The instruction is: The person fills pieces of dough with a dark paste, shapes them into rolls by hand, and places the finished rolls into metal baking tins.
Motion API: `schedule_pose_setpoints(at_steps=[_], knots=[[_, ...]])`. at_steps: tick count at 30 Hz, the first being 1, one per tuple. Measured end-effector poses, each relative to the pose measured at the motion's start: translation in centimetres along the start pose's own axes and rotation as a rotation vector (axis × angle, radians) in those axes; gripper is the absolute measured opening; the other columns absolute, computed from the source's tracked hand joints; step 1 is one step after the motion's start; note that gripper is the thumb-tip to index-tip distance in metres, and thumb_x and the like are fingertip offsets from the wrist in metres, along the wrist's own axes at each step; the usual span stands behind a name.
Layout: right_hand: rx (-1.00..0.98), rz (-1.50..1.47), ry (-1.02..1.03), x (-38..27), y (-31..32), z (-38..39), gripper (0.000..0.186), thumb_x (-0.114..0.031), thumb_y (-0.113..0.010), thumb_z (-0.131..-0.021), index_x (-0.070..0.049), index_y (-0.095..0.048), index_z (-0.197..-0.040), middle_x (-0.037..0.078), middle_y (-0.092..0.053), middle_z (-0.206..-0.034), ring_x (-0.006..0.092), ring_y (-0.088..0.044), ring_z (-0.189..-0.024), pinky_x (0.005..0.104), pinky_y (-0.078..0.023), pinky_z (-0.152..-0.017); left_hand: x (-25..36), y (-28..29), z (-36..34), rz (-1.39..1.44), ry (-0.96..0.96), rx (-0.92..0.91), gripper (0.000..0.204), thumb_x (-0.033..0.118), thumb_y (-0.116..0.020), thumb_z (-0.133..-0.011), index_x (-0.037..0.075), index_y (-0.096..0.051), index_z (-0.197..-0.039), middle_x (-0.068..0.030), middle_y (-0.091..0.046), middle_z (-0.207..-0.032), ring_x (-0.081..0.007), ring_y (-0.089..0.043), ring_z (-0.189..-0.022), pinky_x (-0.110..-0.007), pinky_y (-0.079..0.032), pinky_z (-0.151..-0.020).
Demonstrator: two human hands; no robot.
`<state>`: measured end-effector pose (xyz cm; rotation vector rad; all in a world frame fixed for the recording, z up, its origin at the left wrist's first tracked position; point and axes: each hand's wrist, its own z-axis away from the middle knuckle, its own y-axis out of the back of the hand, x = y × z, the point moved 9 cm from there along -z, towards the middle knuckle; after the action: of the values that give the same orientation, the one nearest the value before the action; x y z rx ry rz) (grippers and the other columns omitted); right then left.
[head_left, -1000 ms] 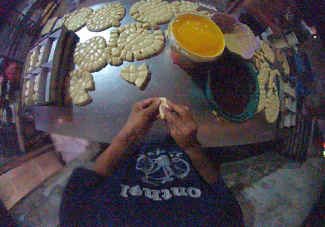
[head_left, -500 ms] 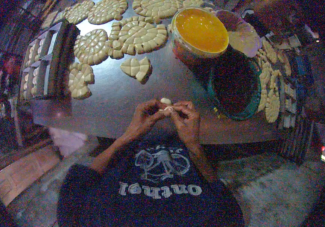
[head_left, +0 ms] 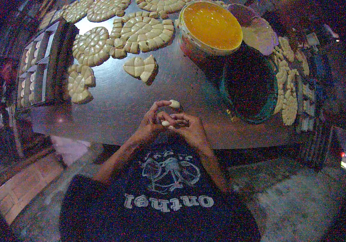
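Observation:
My left hand (head_left: 149, 124) is above the table's near edge, its index finger stretched out and apart from the thumb. On that fingertip sits a small pale, cap-like piece (head_left: 174, 104); another pale piece (head_left: 165, 123) shows at the thumb tip. Whether these are finger covers or bits of dough, I cannot tell. My right hand (head_left: 191, 127) meets the left from the right, its fingers closed together by the left thumb. What they pinch is too small to make out. Farther off lies a small scored piece of dough (head_left: 140, 68).
Scored dough rounds (head_left: 144, 33) cover the far part of the metal table (head_left: 108, 117). A bucket of orange-yellow contents (head_left: 211, 26) and a dark green tub (head_left: 247, 86) stand right. A compartmented box (head_left: 40, 64) is left; more dough strips (head_left: 288, 88) lie far right.
My hands have shifted slightly left and opened out: the left index finger now stretches away from the thumb. My right fingers have moved down to the left thumb. The view has tilted slightly.

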<state>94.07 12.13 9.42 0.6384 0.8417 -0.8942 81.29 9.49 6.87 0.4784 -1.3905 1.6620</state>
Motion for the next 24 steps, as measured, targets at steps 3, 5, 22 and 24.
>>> schedule_pose_setpoints(at_steps=[3,5,22,24], knots=[[-0.082,0.205,0.074,0.7,0.1,-1.1,0.028,-0.009,-0.077,-0.081,-0.002,-0.069,-0.107,0.008,-0.072,-0.101,0.0213,-0.069,-0.097,0.0328,-0.055,-0.083,-1.0,2.5,-0.8,0.126,-0.062,0.133,0.057,0.003,-0.067,-0.087,0.009,-0.041,-0.138,-0.0094,-0.066,-0.103,-0.0199,-0.064,-0.101,-0.035,-0.053,-0.087],[-0.045,0.405,0.208,0.7,0.2,-1.9,0.030,-0.011,-0.078,-0.080,-0.002,-0.069,-0.107,0.010,-0.071,-0.099,0.0254,-0.069,-0.094,0.0345,-0.055,-0.082,-1.0,5.9,-1.7,-0.016,-0.167,0.378,0.047,0.008,-0.066,-0.089,0.008,-0.048,-0.132,-0.0085,-0.067,-0.101,-0.0204,-0.065,-0.099,-0.036,-0.053,-0.086],[0.442,0.743,0.506,-1.6,1.2,-1.1,0.031,-0.014,-0.073,-0.085,-0.008,-0.066,-0.114,0.014,-0.063,-0.107,0.0324,-0.065,-0.097,0.0386,-0.056,-0.079,4.6,11.8,-7.6,-1.425,-0.060,0.692,0.019,0.009,-0.056,-0.092,0.002,-0.059,-0.110,-0.0192,-0.064,-0.089,-0.0372,-0.065,-0.083,-0.046,-0.050,-0.069],[0.429,0.580,0.516,-3.2,1.3,-0.7,0.029,-0.017,-0.070,-0.088,-0.005,-0.066,-0.114,0.013,-0.065,-0.104,0.0300,-0.066,-0.096,0.0373,-0.056,-0.079,6.8,8.9,-6.2,-1.159,-0.165,0.604,0.016,0.010,-0.060,-0.091,0.001,-0.061,-0.104,-0.0167,-0.066,-0.087,-0.0324,-0.065,-0.078,-0.042,-0.051,-0.070]])
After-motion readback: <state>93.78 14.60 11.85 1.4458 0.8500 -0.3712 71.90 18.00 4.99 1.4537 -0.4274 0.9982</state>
